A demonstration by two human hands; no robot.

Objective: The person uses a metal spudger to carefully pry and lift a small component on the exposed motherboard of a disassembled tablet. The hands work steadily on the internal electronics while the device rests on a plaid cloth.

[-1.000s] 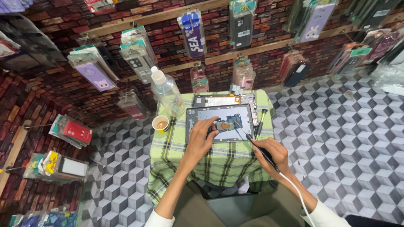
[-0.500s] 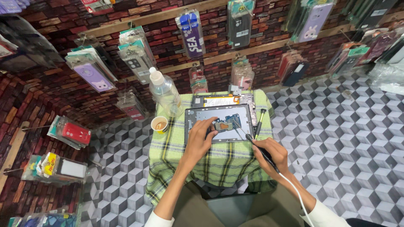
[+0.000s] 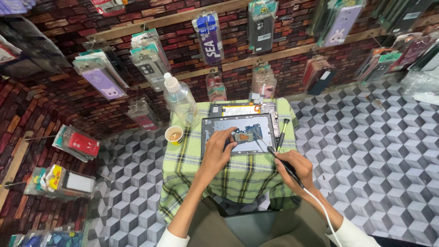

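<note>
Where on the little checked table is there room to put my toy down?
Bare cloth lies on the green checked table, below the paper cup and left of the left hand. It is crowded farther back: the opened tablet, clear bottle and right hand with its tool.

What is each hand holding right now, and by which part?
The right hand holds a corded black tool by its handle, pen-style, tip toward the board. The left hand grips nothing; its fingers press on the opened tablet.
</note>
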